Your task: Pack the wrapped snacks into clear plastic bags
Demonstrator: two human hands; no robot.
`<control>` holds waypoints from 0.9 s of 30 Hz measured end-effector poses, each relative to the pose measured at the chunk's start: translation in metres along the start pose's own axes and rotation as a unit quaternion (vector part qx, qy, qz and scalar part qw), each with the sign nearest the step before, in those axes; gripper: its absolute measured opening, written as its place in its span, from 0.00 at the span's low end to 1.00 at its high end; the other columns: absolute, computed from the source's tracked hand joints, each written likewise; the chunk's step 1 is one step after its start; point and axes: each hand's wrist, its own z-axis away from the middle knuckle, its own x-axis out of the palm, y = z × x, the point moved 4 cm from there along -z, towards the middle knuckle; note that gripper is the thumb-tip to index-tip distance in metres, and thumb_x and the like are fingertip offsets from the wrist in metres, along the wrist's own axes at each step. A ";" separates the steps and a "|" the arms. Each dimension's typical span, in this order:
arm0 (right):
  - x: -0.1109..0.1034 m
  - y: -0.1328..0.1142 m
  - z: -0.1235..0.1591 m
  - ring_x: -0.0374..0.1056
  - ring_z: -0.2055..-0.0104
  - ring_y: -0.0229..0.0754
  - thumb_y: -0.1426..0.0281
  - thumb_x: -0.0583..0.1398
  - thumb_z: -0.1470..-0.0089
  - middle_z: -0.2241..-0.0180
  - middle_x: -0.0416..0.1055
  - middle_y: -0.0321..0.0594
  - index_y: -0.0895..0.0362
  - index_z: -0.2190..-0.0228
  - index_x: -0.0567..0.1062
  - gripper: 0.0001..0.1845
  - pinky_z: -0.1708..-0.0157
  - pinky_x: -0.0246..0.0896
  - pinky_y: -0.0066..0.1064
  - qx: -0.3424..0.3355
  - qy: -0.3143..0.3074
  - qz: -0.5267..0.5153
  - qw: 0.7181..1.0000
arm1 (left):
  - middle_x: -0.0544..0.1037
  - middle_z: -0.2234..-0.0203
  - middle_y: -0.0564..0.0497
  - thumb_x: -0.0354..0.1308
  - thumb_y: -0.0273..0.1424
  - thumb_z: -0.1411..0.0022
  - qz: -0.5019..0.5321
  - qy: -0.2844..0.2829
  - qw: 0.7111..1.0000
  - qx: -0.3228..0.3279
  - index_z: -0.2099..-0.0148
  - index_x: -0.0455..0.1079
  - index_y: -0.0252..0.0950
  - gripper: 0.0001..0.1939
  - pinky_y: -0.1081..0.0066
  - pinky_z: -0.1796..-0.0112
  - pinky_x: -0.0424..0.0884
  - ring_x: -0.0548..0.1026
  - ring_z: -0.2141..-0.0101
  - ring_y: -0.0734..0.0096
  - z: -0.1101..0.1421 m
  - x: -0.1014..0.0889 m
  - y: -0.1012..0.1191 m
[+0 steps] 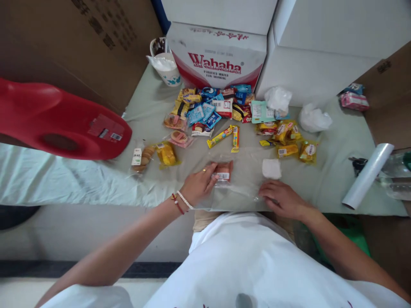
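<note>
I have a cloth-covered bench (144, 102) across the frame's middle.
Clear film (240, 191) lies at lower centre; my right hand (283, 200) rests at its edge, fingers curled, and whether they pinch it I cannot tell. My left hand (198, 184) has fingers over the left end of the brown packet (228, 167), mid-frame, gripping or merely touching, I cannot tell. Tugging the film could drag the packet askew.

Glossy clear plastic wraps a snack packet (226, 167); a creased cover (80, 184) looks like cloth, the Wahaha box (218, 51) matt cardboard.
</note>
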 end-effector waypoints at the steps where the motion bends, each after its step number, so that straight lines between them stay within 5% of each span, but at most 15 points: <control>1: -0.007 -0.004 -0.010 0.68 0.54 0.47 0.73 0.56 0.37 0.59 0.77 0.46 0.57 0.59 0.79 0.11 0.52 0.66 0.41 0.025 0.023 0.008 0.999 | 0.72 0.37 0.44 0.41 0.43 0.25 0.013 0.011 1.000 -0.022 0.29 0.55 0.39 0.28 0.60 0.48 0.75 0.74 0.41 0.58 0.004 0.003 -0.004; 4: -0.021 -0.025 -0.052 0.66 0.56 0.47 0.68 0.54 0.32 0.62 0.76 0.45 0.56 0.61 0.78 0.13 0.55 0.65 0.39 0.074 0.118 0.034 0.990 | 0.64 0.32 0.43 0.48 0.46 0.28 0.029 0.053 0.997 -0.046 0.28 0.53 0.41 0.31 0.59 0.46 0.74 0.69 0.37 0.56 0.014 0.009 -0.007; 7: -0.023 -0.049 -0.101 0.64 0.48 0.49 0.69 0.56 0.33 0.53 0.75 0.46 0.56 0.54 0.77 0.12 0.47 0.63 0.40 0.052 0.163 0.039 0.984 | 0.54 0.27 0.42 0.53 0.50 0.32 0.014 0.041 0.998 -0.035 0.27 0.50 0.44 0.37 0.60 0.51 0.77 0.68 0.36 0.52 0.017 0.014 0.001; 12: 0.004 -0.045 -0.149 0.55 0.35 0.58 0.67 0.67 0.43 0.42 0.68 0.53 0.56 0.42 0.71 0.28 0.39 0.53 0.52 0.037 -0.004 0.106 0.994 | 0.58 0.30 0.37 0.54 0.54 0.35 -0.031 -0.006 0.999 -0.042 0.25 0.43 0.39 0.46 0.62 0.56 0.77 0.75 0.42 0.51 0.023 0.011 0.001; 16: 0.020 -0.019 -0.142 0.58 0.38 0.56 0.70 0.65 0.41 0.46 0.71 0.51 0.54 0.40 0.70 0.28 0.38 0.53 0.50 0.014 -0.052 0.102 0.993 | 0.59 0.30 0.40 0.50 0.54 0.33 -0.054 -0.060 0.996 -0.027 0.29 0.55 0.41 0.38 0.63 0.59 0.77 0.79 0.49 0.53 0.031 0.000 -0.009; 22: 0.014 0.006 -0.114 0.57 0.38 0.56 0.69 0.63 0.40 0.41 0.67 0.53 0.55 0.39 0.70 0.27 0.38 0.55 0.55 0.007 -0.007 0.064 0.998 | 0.53 0.27 0.43 0.57 0.44 0.36 -0.048 -0.126 0.990 0.038 0.36 0.64 0.43 0.29 0.61 0.56 0.77 0.79 0.49 0.55 0.037 -0.010 -0.024; 27: 0.015 -0.003 -0.062 0.53 0.33 0.58 0.57 0.63 0.39 0.35 0.58 0.54 0.54 0.34 0.61 0.37 0.36 0.54 0.56 -0.025 0.085 0.035 0.995 | 0.57 0.28 0.49 0.50 0.32 0.32 -0.031 -0.117 0.992 0.036 0.43 0.69 0.44 0.17 0.64 0.58 0.77 0.79 0.50 0.60 0.032 -0.006 -0.031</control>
